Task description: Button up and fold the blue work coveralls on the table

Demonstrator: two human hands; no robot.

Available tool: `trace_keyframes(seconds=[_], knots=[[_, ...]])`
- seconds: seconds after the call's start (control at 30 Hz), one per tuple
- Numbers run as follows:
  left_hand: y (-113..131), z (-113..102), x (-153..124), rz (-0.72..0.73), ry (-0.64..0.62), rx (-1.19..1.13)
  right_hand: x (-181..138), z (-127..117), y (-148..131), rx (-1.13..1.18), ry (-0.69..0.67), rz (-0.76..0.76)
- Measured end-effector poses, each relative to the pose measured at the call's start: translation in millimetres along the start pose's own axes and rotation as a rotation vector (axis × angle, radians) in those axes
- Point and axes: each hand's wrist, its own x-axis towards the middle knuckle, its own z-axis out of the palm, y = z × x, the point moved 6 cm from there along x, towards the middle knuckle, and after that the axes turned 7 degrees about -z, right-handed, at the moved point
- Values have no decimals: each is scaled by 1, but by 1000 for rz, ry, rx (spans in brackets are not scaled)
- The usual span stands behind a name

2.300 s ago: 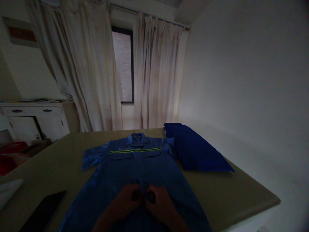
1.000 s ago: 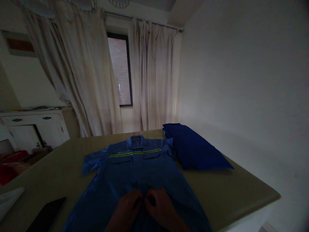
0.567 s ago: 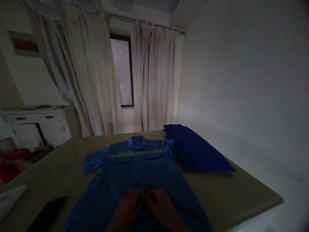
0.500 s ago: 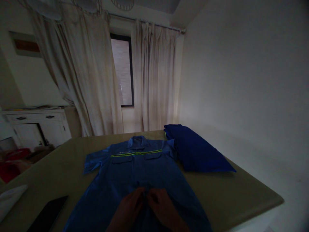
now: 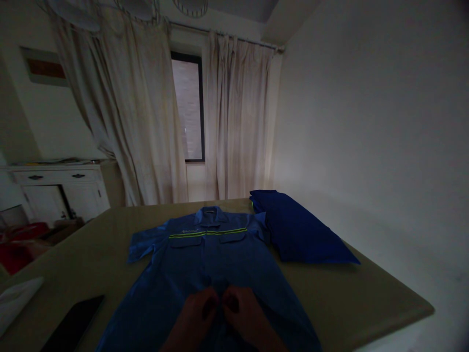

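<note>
Shirt: a blue short-sleeved work shirt (image 5: 208, 264) is lying face up and spread flat along the middle of the bench (image 5: 359, 298), collar pointing toward the window, hem running off the near edge of the view.
Shirt details: a yellow-green reflective stripe (image 5: 207, 232) is running straight across the chest, two flapped chest pockets are sitting just under it, and small pale lettering above the left end of the stripe is too dim to read. The one sleeve that shows in full is lying out flat; the cloth is looking smooth with a slight sheen.
Left hand: the left hand (image 5: 196, 318) is resting on the lower front of the shirt at its centre line, fingers curled in, the grip pinching the cloth there.
Right hand: the right hand (image 5: 244, 315) is sitting just beside the left, nearly touching it, its grip likewise closed on the shirt front at the same spot. What lies between the fingertips is too dark to make out.
Beside the shirt: a folded stack of darker blue cloth (image 5: 300, 230) is lying against the shirt's far shoulder, touching it.
Near corner: a dark flat slab (image 5: 71, 322) is lying on the bench well apart from the hands.
Room: pale curtains (image 5: 146, 122) are hanging on either side of a narrow window (image 5: 188, 107); the light is low.
</note>
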Motion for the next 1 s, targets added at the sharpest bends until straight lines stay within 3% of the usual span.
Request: trace_keyframes(seconds=[0.2, 0.53, 0.77, 1.0], knots=[[0, -4, -2, -37, 61, 24, 1, 2, -1, -71, -35, 20], [-9, -3, 7, -85, -59, -140, 2, 10, 8, -180, -19, -23], [-11, -8, 4, -118, 95, 77, 3, 10, 3, -208, -63, -12], [-10, -8, 3, -94, 15, 115, 1, 6, -2, -211, -37, -4]])
